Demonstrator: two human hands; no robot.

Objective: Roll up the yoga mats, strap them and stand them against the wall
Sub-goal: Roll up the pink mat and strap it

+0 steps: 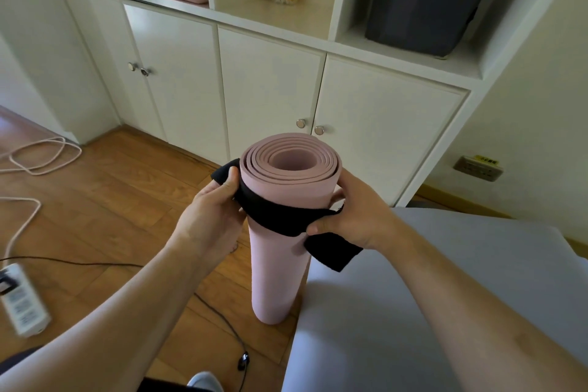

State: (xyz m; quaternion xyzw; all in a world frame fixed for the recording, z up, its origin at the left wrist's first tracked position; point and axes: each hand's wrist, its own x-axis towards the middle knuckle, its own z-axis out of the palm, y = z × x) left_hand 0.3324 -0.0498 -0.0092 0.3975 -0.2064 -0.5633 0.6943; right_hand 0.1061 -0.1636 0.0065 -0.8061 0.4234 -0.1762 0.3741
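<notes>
At centre frame the rolled pink yoga mat [280, 226] stands on end on the wooden floor [105, 207]. The left hand [211, 213] and right hand [353, 216] each pinch the black strap [273, 212] wrapped near its top. Slack could let it slide down, or the roll loosen.

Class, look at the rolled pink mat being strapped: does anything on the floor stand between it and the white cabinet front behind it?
Nothing visible does. The pink mat stands upright on bare wood floor, held by the left hand and right hand with the black strap. The cables lie off to the left, clear of the cabinet front.
</notes>
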